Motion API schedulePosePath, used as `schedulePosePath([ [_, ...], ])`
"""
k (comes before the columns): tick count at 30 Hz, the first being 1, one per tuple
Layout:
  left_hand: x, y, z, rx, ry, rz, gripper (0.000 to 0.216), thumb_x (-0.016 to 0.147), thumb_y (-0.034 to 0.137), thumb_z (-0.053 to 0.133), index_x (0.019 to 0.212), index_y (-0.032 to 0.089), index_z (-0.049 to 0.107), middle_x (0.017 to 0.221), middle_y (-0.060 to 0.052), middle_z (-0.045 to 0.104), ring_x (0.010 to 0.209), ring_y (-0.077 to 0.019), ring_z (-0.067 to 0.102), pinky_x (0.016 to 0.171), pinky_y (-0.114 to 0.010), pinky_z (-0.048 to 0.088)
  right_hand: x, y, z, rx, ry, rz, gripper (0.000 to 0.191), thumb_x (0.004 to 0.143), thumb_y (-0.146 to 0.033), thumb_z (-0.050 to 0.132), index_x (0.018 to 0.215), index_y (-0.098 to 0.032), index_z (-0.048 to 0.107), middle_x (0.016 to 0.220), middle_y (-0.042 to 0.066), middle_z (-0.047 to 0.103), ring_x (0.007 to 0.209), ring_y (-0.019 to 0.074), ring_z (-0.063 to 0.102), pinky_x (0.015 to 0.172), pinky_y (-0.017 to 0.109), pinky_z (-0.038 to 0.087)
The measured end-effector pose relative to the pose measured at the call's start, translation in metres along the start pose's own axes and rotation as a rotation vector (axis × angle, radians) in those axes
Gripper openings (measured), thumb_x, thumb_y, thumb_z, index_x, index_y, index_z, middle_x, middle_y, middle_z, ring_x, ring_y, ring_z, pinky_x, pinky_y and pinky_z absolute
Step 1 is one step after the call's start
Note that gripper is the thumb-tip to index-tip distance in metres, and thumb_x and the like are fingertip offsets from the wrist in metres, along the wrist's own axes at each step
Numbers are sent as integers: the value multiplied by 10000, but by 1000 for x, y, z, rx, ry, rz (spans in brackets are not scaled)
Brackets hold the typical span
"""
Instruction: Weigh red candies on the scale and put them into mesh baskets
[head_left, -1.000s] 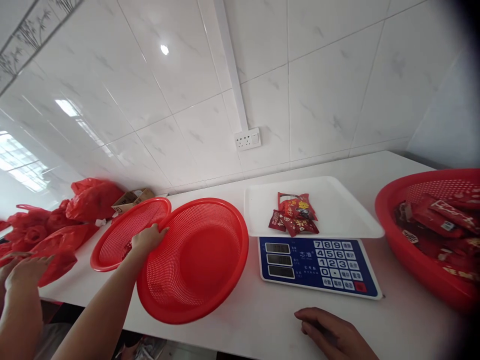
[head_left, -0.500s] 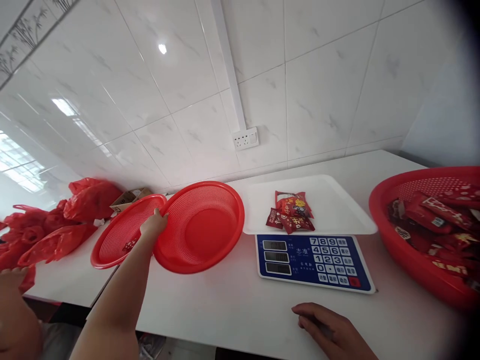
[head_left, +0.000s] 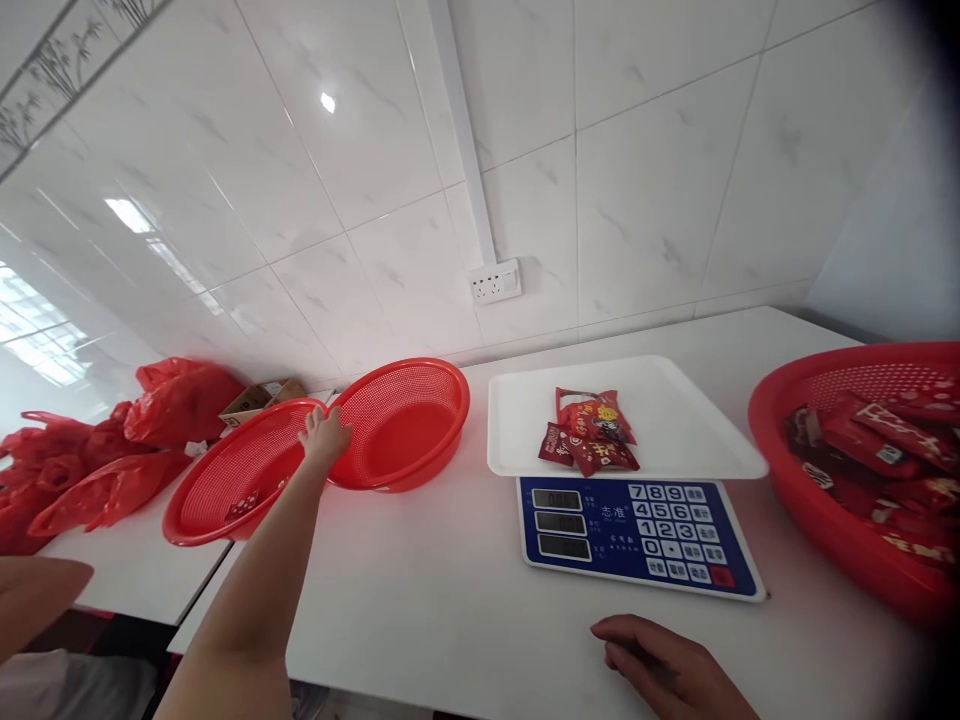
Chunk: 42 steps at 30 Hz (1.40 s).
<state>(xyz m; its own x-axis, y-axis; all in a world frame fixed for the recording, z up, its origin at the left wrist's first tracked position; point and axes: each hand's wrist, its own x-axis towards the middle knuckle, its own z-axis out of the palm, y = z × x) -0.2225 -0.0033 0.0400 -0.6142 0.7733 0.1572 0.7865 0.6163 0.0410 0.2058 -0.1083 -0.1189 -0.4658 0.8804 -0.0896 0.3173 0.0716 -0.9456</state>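
the left hand point(head_left: 325, 434) gripped the near-left rim of the red basket point(head_left: 401, 425) with closed fingers, while the right hand point(head_left: 664, 665) lay loosely curled and empty, well apart on the tabletop point(head_left: 450, 600).

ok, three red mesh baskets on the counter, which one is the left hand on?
The middle basket, empty, just left of the scale. The left hand grips its near-left rim. The far-left basket lies beside it; the right basket holds snack packets.

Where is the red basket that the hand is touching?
The red basket sits on the white table, left of the scale, with the left hand on its rim.
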Motion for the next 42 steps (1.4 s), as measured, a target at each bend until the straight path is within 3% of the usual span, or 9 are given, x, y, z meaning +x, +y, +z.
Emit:
schedulePosePath([
  [4, -51, 76, -2, -137, -16, 393, 492, 917, 493, 306, 1374, 311, 339, 1519, -8, 211, 1385, -199, 214, 1059, -342, 319, 1, -2, 1, -4, -4, -10, 326, 812, -487, 516, 908, -241, 707, 949, 39, 699, 877, 189, 649, 774, 224, 524],
  [6, -84, 121, -2, -338, -85, 770, 540, 904, 533, 340, 1378, 273, 342, 1520, -54, 204, 1391, -231, 194, 1073, -387, 295, 1, -2, 2, 5, 13, -18, 323, 810, -481, 524, 909, -234, 707, 945, 43, 700, 873, 187, 647, 781, 230, 523],
  [9, -125, 181, 2, -416, -230, 1114, 666, 838, 619, 423, 1397, 274, 316, 1518, -84, 209, 1408, -267, 111, 1105, -457, 217, 1, -1, 4, 13, 39, -12, 320, 810, -475, 527, 918, -233, 707, 951, 46, 698, 883, 190, 642, 785, 237, 524],
  [15, -145, 245, 21, -354, -242, 1385, 637, 794, 619, 498, 1322, 271, 428, 1419, -97, 374, 1347, -300, 265, 1069, -482, 261, -5, -4, 7, 29, 142, -13, 306, 799, -469, 533, 891, -236, 707, 930, 39, 694, 846, 176, 640, 710, 220, 532],
  [18, -141, 255, 27, -323, -129, 1389, 442, 848, 473, 520, 1201, 208, 536, 1214, -107, 544, 1190, -273, 454, 988, -416, 368, -6, -6, 7, 22, 143, -29, 293, 796, -462, 533, 866, -238, 709, 897, 35, 699, 820, 173, 640, 707, 225, 532],
  [22, -133, 257, 28, -411, -59, 1293, 268, 881, 319, 514, 1091, 163, 570, 1040, -92, 617, 1017, -225, 548, 886, -337, 432, -5, -6, 6, 2, 99, -33, 310, 807, -468, 512, 879, -237, 707, 905, 39, 699, 839, 179, 640, 715, 229, 528],
  [33, -112, 236, 18, -744, 17, 836, 180, 891, 342, 496, 970, 205, 581, 919, -17, 658, 822, -130, 599, 718, -224, 457, -7, -4, 9, 26, 160, -23, 333, 785, -503, 529, 885, -237, 702, 935, 42, 692, 851, 185, 636, 715, 232, 527],
  [37, -84, 209, 1, -674, 73, 737, 194, 902, 341, 468, 973, 203, 585, 917, -27, 655, 830, -143, 598, 715, -243, 451, -6, -5, 3, -35, 58, -39, 339, 815, -491, 501, 925, -235, 694, 957, 47, 690, 879, 185, 635, 735, 232, 528],
  [42, -44, 146, -15, -485, 103, 601, 184, 883, 277, 485, 970, 164, 601, 969, -101, 624, 911, -214, 580, 757, -308, 441, -6, -1, 1, -40, 39, -48, 324, 819, -466, 501, 940, -232, 690, 976, 43, 687, 887, 183, 634, 745, 226, 523],
])
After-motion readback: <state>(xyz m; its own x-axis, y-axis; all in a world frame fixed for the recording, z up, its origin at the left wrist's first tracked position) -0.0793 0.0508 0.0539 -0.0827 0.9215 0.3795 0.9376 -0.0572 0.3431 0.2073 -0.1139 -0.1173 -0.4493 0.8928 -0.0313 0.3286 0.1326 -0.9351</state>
